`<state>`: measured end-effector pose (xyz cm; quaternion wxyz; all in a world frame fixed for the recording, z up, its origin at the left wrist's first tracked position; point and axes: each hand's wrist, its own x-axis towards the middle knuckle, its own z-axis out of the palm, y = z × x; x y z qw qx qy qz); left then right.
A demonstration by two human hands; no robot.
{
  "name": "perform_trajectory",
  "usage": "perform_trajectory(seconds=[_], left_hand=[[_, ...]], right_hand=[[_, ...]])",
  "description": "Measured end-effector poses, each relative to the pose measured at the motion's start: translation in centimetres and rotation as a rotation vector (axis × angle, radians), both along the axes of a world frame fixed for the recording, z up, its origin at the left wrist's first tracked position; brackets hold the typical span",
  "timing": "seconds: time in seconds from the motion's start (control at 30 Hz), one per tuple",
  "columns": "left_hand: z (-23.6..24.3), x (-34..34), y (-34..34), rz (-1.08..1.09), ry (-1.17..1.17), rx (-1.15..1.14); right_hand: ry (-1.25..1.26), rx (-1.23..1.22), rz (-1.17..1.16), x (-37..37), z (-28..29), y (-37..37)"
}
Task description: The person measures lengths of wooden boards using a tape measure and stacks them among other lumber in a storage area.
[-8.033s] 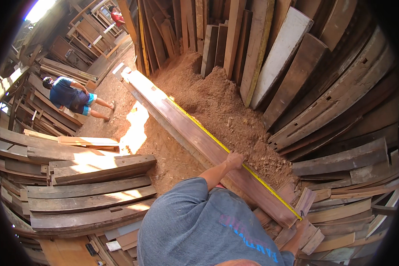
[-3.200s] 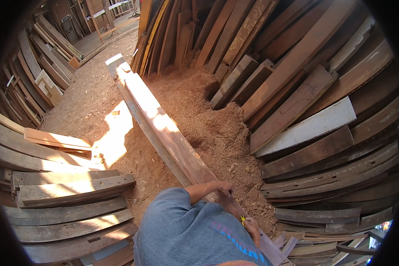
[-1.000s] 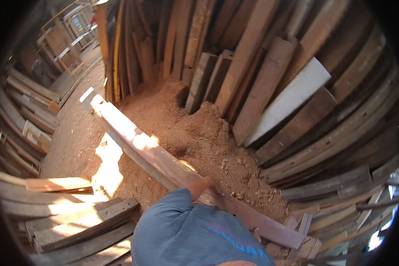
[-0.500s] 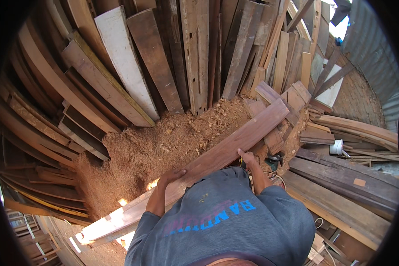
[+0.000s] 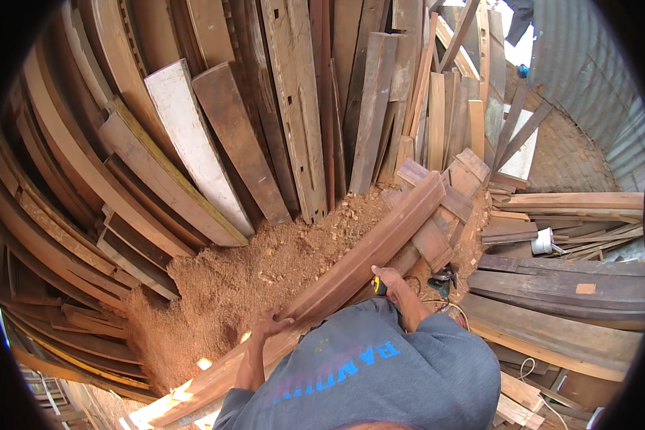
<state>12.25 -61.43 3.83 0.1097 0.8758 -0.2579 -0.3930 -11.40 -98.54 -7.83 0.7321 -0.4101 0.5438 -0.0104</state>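
A long reddish-brown plank (image 5: 369,251) runs diagonally from lower left to upper right over sawdust, its far end over short scrap boards (image 5: 467,168). My left hand (image 5: 269,324) grips the plank's edge lower down. My right hand (image 5: 392,279) is closed round a yellow-and-black tape measure (image 5: 378,285), its thumb against the plank's near edge. A green power tool (image 5: 443,281) with cords lies just right of my right hand. My grey shirt hides part of the plank's near side.
Many boards (image 5: 215,143) lean in rows along the back and left around a sawdust pile (image 5: 222,276). Stacked planks (image 5: 552,308) and a white bucket (image 5: 542,241) lie at right. A corrugated metal sheet (image 5: 580,64) stands at upper right.
The extended yellow tape is now drawn in. My view has swung round rightward, and both hands now hold the plank's near edge, which shows more of its side face.
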Motion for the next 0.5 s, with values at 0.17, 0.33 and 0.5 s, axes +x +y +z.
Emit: perform_trajectory(seconds=[0.17, 0.33, 0.5], left_hand=[[0.5, -1.6, 0.3, 0.035, -0.026, 0.023], [3.7, -3.4, -0.7, -0.006, -0.062, 0.12], [3.6, -4.4, -0.2, -0.05, -0.049, 0.057]], right_hand=[[0.114, 0.031, 0.011, 0.6, 2.3, 0.3], [0.052, 0.154, -0.091, 0.0, 3.1, 0.7], [-0.063, 0.19, -0.106, -1.4, 2.4, 0.8]])
